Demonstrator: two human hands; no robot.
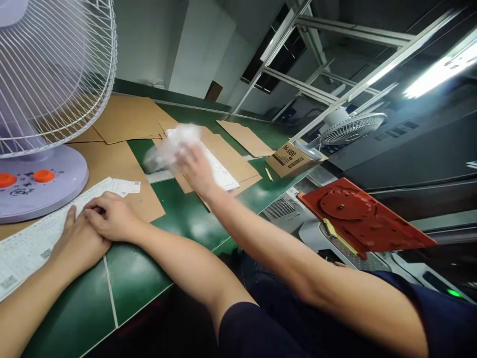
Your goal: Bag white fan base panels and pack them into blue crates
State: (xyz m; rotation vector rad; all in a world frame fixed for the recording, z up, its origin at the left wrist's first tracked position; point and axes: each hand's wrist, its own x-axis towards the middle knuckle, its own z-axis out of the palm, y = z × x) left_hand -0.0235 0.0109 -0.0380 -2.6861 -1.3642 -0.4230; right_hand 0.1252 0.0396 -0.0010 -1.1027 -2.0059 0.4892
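Note:
My left hand (80, 243) rests at the table edge beside a long printed paper sheet (33, 243). Its thumb points up, and its other fingers are mostly hidden. Laid over it is my right hand (119, 221), closed, with its fingers curled onto the left hand. No object shows in either hand. A smaller white label (125, 186) lies just beyond my right hand, on brown cardboard (149, 204). To my right, a co-worker's hand (197, 169), blurred, holds a crumpled clear plastic bag (173, 144) above a white printed sheet (221, 174) on flat cardboard.
A lilac desk fan (44, 184) stands close on the left. Flat cardboard sheets (126, 119) lie along the green table (182, 209). Farther right are a printed carton (290, 159), a red panel (346, 214) and another fan (352, 129). The co-worker's arm (276, 248) reaches across the right side.

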